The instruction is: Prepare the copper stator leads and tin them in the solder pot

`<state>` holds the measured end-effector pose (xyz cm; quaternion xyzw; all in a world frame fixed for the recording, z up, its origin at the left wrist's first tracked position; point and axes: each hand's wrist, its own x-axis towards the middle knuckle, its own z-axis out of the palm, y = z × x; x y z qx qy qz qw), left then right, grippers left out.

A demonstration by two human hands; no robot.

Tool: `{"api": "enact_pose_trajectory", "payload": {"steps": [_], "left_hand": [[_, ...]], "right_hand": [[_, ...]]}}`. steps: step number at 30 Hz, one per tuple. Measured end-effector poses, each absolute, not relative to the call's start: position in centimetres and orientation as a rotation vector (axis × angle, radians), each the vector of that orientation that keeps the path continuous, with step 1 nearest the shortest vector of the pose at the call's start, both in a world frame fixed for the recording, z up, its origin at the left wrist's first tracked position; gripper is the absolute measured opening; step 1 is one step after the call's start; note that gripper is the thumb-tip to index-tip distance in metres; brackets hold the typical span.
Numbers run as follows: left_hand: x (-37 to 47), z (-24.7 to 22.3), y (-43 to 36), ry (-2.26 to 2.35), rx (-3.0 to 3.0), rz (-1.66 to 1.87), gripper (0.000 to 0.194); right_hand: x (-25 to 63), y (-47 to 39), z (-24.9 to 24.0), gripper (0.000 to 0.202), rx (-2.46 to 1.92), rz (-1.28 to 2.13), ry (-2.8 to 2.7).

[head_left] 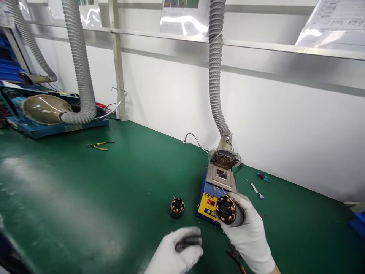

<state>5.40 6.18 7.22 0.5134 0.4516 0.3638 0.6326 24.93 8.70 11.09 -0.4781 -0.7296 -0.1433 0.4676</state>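
Note:
My right hand, in a white glove, grips a wound motor stator with copper coils, its open end facing me, just in front of the blue and yellow solder pot. My left hand, also gloved, is curled around a dark object that is blurred. A second stator stands alone on the green mat, left of the solder pot.
A grey fume hose with a round intake hangs over the solder pot. Cutters and a small tool lie to its right. Yellow-handled pliers lie at far left, near another hose and a blue tray.

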Motion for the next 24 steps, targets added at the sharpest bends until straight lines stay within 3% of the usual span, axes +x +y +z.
{"api": "enact_pose_trajectory", "payload": {"steps": [2,7,13,16,20,24], "left_hand": [[6.8,9.1,7.1,0.899,1.041,0.840,0.052],[7.8,12.5,8.4,0.713,1.222,0.713,0.018],[7.3,11.3,8.7,0.691,1.140,0.816,0.010],[7.2,10.7,8.2,0.735,1.159,0.838,0.016],[5.5,10.1,6.7,0.944,1.302,0.718,0.019],[1.9,7.3,3.9,1.269,1.799,0.772,0.013]], "right_hand": [[24.5,8.5,11.3,0.047,-1.160,-0.312,-1.817],[23.9,7.7,11.5,0.053,-1.175,-0.149,-1.871],[24.2,6.6,12.7,0.066,-1.321,0.936,-1.718],[24.0,6.5,13.4,0.065,-1.357,1.246,-1.609],[24.4,7.1,14.8,0.059,-1.385,1.392,-1.516],[27.5,10.0,16.1,0.063,-1.324,1.142,-1.187]]}}
